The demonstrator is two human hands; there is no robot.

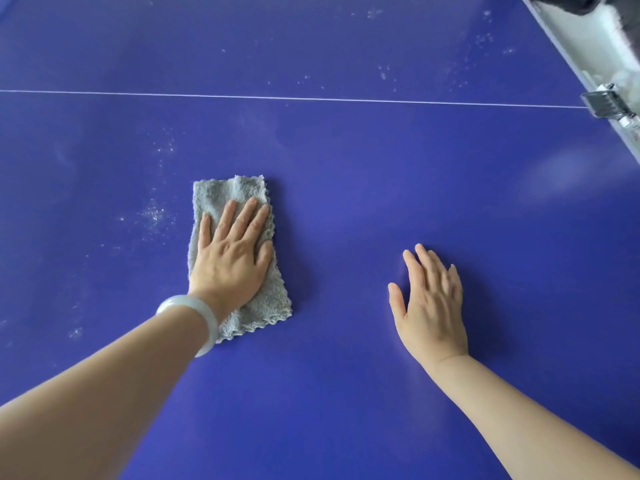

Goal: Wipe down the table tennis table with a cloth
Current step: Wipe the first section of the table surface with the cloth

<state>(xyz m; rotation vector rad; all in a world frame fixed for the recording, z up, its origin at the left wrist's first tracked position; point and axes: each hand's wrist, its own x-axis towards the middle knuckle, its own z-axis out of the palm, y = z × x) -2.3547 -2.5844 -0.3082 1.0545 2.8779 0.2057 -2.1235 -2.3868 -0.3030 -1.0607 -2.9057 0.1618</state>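
Surface: blue counter, crossed on the far side by a thin white line; pale dust specks lay just left of the cloth.
Cloth: grey, folded, flat on the counter, short of the line.
Left grip: fingers straight, pressed on the cloth.
Right grip: fingers straight, flat on the counter, well apart from the cloth.
Edge: white rail and metal clamp at far right.
Open room: blue surface ran on between the grips.

Bright, even daylight: soft shadows fall just right of the left hand and the right hand, so the light comes from their left. A pale sheen lies on the table far right of the right hand. Beyond both hands the white line bows slightly, and the corner up and right of them is blown out white.
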